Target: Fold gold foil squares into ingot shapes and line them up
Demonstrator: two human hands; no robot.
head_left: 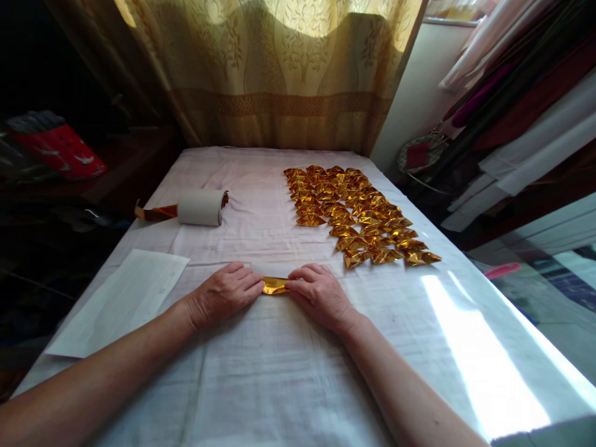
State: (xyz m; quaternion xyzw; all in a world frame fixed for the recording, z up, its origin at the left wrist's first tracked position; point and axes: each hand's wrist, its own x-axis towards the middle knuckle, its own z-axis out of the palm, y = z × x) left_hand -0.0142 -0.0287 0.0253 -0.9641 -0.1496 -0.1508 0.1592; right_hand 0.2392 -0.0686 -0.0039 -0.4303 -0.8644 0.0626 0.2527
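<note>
Big table draped in a white cloth (288, 372) takes up most of the view, with a gold curtain (279, 68) hanging past its far edge. Everything else I'll place off that cloth. On its far right part sits a spread of folded gold foil pieces (356, 211), laid out in rough rows. Near its left edge lies a white sheet of paper (125, 298), and further back on the left side a cardboard roll (201, 207) on its side with a strip of gold foil trailing from it.

Around the middle of the cloth, a bit toward the near side, is the small gold foil piece (274, 285) – lying flat, long axis running left to right. The left hand (223, 295) sits at its left end and the right hand (321, 295) at its right end, so it's right between the fingertips, both hands about equally close. Fingers on both hands are held together and curled down, tips pressing onto the ends of the foil – looks like pressing flat rather than a lifted pinch, though the exact contact is hard to see.
</note>
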